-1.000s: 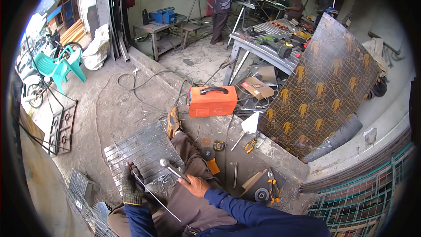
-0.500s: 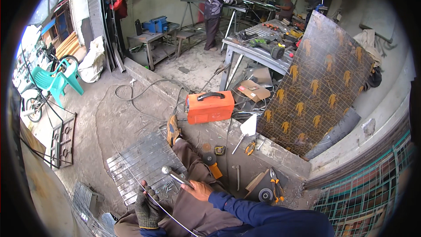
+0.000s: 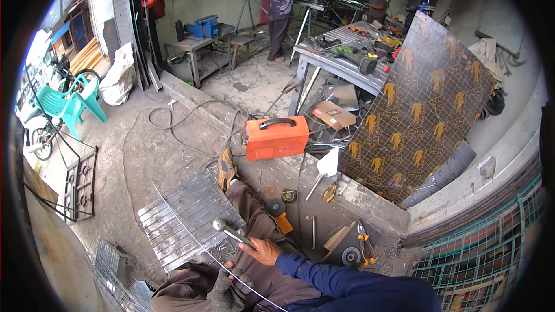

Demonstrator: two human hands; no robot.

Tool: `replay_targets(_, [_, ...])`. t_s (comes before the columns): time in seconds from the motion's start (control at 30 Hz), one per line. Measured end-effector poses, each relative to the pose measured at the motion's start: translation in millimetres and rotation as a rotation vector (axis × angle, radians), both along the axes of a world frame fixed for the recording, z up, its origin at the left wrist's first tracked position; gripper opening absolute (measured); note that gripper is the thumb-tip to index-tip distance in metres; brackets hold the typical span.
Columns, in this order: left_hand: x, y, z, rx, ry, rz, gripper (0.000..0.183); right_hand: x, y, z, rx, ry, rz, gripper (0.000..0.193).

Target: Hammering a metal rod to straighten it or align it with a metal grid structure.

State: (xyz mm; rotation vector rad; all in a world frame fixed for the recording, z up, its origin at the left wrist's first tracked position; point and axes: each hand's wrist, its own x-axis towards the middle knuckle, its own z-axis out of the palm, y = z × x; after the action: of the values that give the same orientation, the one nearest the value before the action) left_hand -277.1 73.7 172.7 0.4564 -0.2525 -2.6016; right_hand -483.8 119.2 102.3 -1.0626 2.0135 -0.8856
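Observation:
My right hand (image 3: 265, 252), bare, is closed round the handle of a metal hammer (image 3: 221, 225) with a rounded, shiny head, held above my right thigh. My left hand (image 3: 227, 293) wears a grey knitted glove with bare fingertips showing. Its fingers close on a long, thin metal rod (image 3: 193, 239), which runs slanting from the far left down to the lower edge. Under the rod's far part, a slatted metal sheet (image 3: 191, 214) lies on the ground beside my outstretched leg. Small metal scraps lie near the sheet's right edge.
An orange welding machine (image 3: 276, 138) stands beyond my foot, with cables on the ground. To the right lie an angle grinder (image 3: 278, 212), a tape measure (image 3: 289, 196), pliers (image 3: 330, 192) and more orange-handled pliers (image 3: 365, 244). A patterned board (image 3: 419, 115) leans near a workbench. Another person (image 3: 283, 8) stands behind.
My left hand has moved right and nearer to my body, and the rod has shifted right with it. The right hand with the hammer has hardly moved.

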Motion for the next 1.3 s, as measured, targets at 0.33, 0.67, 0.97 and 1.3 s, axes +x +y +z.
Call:
replay_targets(0.33, [7,30,27,0.069,-0.129,-0.161,0.043,-1,2,3,-0.003,-0.028,-0.007,0.069])
replay_targets(0.67, [4,28,2,0.044,-0.091,-0.077,0.027,1,-1,-8,-0.039,-0.014,-0.013,0.066])
replay_targets(0.97, [-16,-13,33,-0.005,-0.011,0.013,0.022,1,0,-3,-0.021,0.002,0.0,0.066])
replay_targets(1.3, [-20,-32,58,0.188,0.317,0.113,0.03,-1,0,-16,-0.064,0.009,-0.011,0.071])
